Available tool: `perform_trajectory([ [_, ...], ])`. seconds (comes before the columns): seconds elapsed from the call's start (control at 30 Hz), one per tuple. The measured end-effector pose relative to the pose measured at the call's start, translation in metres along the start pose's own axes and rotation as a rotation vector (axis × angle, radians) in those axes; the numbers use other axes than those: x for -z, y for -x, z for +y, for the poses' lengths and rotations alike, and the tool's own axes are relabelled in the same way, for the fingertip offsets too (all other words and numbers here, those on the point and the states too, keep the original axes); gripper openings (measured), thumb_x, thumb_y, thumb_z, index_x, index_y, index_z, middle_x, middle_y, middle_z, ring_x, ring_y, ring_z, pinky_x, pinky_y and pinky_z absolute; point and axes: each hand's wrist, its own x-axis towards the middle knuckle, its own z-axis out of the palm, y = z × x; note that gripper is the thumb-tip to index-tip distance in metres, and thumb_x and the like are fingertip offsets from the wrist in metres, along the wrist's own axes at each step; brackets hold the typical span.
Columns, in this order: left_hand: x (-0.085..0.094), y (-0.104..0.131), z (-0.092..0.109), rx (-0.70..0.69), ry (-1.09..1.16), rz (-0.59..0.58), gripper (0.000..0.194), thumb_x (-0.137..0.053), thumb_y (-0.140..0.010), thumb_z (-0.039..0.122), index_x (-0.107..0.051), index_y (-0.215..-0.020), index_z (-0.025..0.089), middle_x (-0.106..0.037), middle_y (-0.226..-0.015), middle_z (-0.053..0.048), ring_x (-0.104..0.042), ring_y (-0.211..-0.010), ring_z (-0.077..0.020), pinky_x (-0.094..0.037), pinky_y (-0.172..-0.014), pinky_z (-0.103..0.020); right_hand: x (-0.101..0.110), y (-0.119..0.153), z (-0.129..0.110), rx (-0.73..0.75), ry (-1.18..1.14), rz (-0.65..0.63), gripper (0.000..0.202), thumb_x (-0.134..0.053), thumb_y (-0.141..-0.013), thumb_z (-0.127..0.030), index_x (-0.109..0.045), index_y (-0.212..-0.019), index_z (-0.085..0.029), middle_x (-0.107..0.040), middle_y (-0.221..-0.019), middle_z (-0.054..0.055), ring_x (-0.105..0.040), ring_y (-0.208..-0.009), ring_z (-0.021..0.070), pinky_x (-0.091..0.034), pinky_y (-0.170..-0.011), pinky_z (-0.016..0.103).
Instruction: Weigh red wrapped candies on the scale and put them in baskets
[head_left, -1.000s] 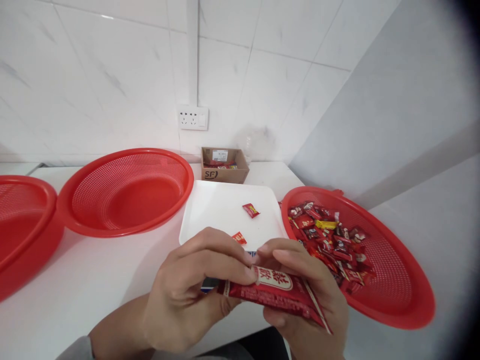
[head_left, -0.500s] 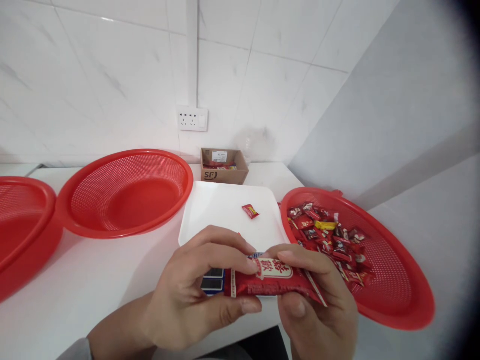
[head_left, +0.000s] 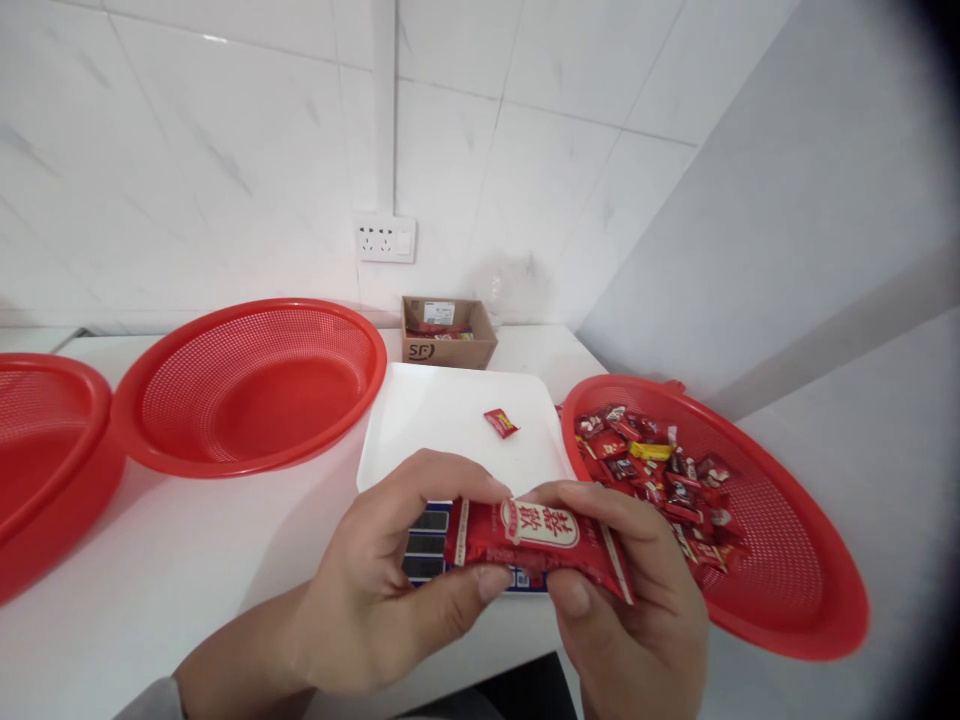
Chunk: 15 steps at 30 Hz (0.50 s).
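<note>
Between both hands is a red candy packet [head_left: 540, 535] with a cream label and red characters, its printed face turned up. My left hand [head_left: 390, 570] pinches its left part between thumb and fingers. On its right part, my right hand [head_left: 637, 590] grips in the same way. Behind and beneath the packet stands a white-topped scale [head_left: 427, 415], its blue panel with dark displays partly covered by the hands. One small red and yellow wrapped candy [head_left: 501, 423] lies on the scale's top.
At right, a red basket [head_left: 810, 560] holds many wrapped candies [head_left: 675, 470]. A red basket [head_left: 255, 460] stands left of the scale, with another red basket [head_left: 60, 480] at the far left. Behind the scale, a cardboard box [head_left: 450, 352] containing packets sits near the tiled wall.
My left fingers have drawn back from the packet's front, so more of its label shows. The packet has shifted slightly left and tilted; both hands still hold it.
</note>
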Motion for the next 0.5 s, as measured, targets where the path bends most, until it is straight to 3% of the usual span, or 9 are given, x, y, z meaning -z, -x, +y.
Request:
perform_trajectory([
  [0.13, -0.0007, 0.0026, -0.0013, 0.006, 0.013, 0.022, 0.046, -0.060, -0.079, 0.005, -0.050, -0.116, 0.029, -0.055, -0.104, -0.004, -0.056, -0.093, -0.0160, -0.053, -0.076, -0.026, -0.0030, -0.0029, -0.0004, -0.057, -0.060, -0.039, 0.035, -0.066, -0.082, -0.038, -0.058, -0.116, -0.032, -0.066, -0.101, 0.002, -0.064, -0.088, 0.0158, -0.056, -0.072, 0.024],
  [0.27, -0.0015, 0.0016, -0.0016, -0.026, 0.019, 0.021, 0.048, -0.058, -0.078, 0.001, -0.050, -0.117, 0.029, -0.054, -0.106, -0.003, -0.055, -0.094, -0.0140, -0.051, -0.077, -0.023, -0.0030, -0.0032, 0.0021, -0.055, -0.141, -0.050, 0.032, -0.065, -0.083, -0.034, -0.058, -0.114, -0.032, -0.067, -0.097, 0.000, -0.066, -0.083, 0.0127, -0.057, -0.072, 0.021],
  [0.4, -0.0024, 0.0008, -0.0025, -0.002, 0.008, 0.032, 0.047, -0.062, -0.078, 0.006, -0.049, -0.117, 0.029, -0.055, -0.106, -0.003, -0.055, -0.097, -0.0154, -0.051, -0.079, -0.024, -0.0014, -0.0007, 0.0035, -0.074, -0.120, -0.020, 0.032, -0.067, -0.082, -0.025, -0.060, -0.113, -0.033, -0.066, -0.101, -0.001, -0.066, -0.088, 0.0112, -0.056, -0.076, 0.019],
  [0.5, -0.0029, 0.0011, -0.0031, 0.081, 0.027, 0.029, 0.043, -0.063, -0.080, 0.013, -0.049, -0.117, 0.028, -0.059, -0.094, -0.002, -0.058, -0.086, -0.0140, -0.051, -0.069, -0.021, -0.0010, 0.0000, 0.0040, -0.063, -0.120, -0.008, 0.033, -0.068, -0.081, -0.024, -0.060, -0.112, -0.032, -0.067, -0.102, -0.001, -0.066, -0.089, 0.0118, -0.057, -0.076, 0.020],
])
